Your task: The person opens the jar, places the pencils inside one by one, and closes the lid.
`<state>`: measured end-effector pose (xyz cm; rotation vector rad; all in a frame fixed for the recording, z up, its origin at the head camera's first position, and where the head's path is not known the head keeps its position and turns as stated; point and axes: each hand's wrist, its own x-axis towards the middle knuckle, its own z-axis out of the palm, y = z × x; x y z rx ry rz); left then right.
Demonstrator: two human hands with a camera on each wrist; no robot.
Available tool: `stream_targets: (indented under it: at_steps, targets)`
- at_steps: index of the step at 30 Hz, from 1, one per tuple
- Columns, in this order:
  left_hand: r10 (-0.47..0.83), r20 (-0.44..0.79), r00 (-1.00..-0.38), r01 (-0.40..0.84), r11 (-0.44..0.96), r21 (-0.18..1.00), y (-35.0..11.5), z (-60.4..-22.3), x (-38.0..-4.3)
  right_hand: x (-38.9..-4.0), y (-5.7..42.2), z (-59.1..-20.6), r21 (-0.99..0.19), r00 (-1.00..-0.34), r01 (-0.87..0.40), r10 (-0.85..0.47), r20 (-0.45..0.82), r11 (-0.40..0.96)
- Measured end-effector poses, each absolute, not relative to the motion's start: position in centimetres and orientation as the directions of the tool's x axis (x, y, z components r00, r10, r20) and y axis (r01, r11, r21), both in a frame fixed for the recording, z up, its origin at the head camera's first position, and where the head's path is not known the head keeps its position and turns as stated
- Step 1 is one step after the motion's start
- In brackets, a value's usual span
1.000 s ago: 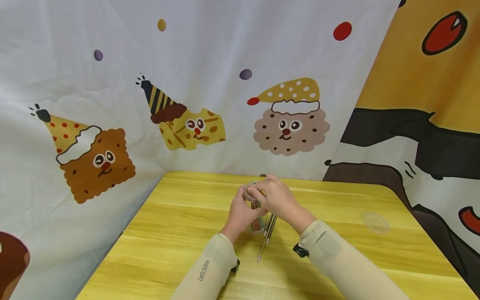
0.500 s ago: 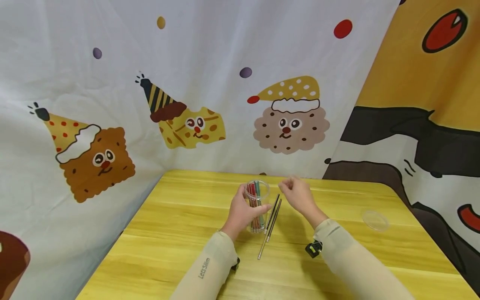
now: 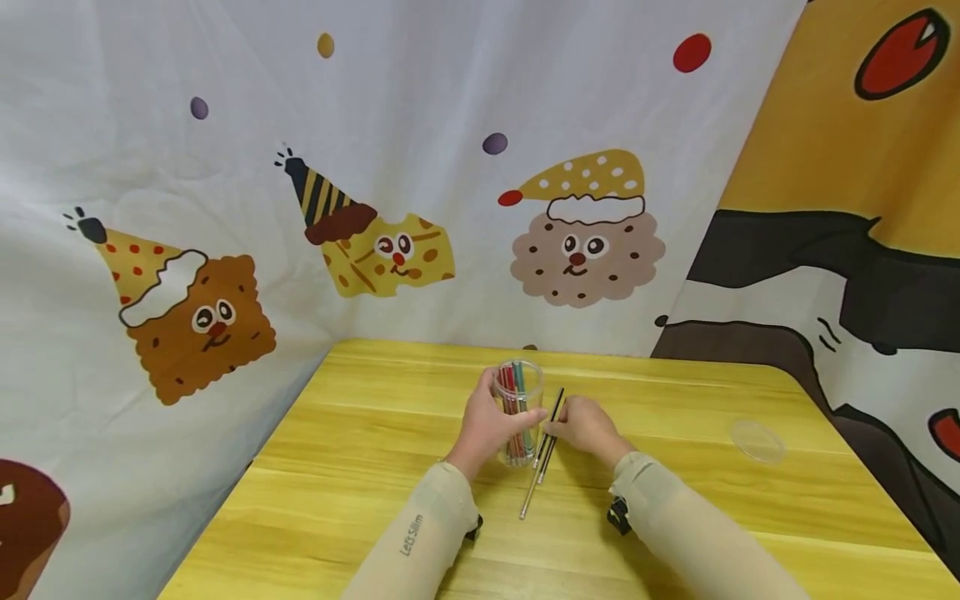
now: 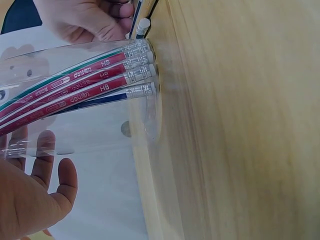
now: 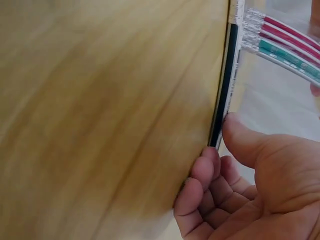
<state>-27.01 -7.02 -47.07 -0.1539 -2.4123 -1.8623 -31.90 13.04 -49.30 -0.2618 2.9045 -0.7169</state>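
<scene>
My left hand (image 3: pixel 487 429) grips a clear plastic cup (image 3: pixel 536 392) around its side, with the thumb across the front. The cup stands upright on the table. Red, green and dark blue pencils (image 4: pixel 75 100) lean inside it, eraser ends down, and some are marked HB. Just right of the cup, a few loose pencils lie on the wood, among them dark ones and a pale one (image 3: pixel 527 502) nearer me. My right hand (image 3: pixel 588 427) pinches a dark pencil (image 5: pixel 227 80) between thumb and curled fingertips, low against the tabletop.
A round clear disc like a lid (image 3: pixel 757 441) lies flat on the right side of the yellow wooden table (image 3: pixel 360 467). Behind the table's far edge hangs a white curtain (image 3: pixel 420 325) printed with cartoon biscuits.
From over the cup's mouth, my right hand has moved off to the right and then down to the loose pencils. My left hand stays on the cup.
</scene>
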Motion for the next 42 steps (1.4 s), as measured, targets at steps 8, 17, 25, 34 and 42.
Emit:
stream_targets:
  at_steps: [8,17,25,34,42]
  targets:
    - [0.020,0.146,-0.989,0.147,0.239,0.960,-7.0,-46.9,-27.0,-32.3,13.8,-49.8,-0.477,-0.971,-0.176,-0.231,-0.058,0.861]
    - [0.021,0.125,-0.992,0.126,0.234,0.964,-7.0,-47.1,-27.0,-32.0,15.6,-49.0,-0.502,-0.961,-0.154,-0.248,-0.125,0.851]
    - [0.020,0.121,-0.992,0.122,0.240,0.963,-7.0,-47.3,-27.1,-32.4,18.3,-48.5,-0.495,-0.964,-0.027,-0.155,-0.218,0.868]
    - [0.014,0.109,-0.994,0.109,0.267,0.957,-6.9,-47.6,-27.0,-32.6,19.1,-46.0,-0.600,-0.959,-0.097,-0.235,-0.156,0.794]
    - [0.026,0.123,-0.992,0.126,0.245,0.961,-7.1,-47.3,-27.0,-30.1,14.1,-32.6,-0.694,-0.900,-0.430,-0.210,0.383,0.578]
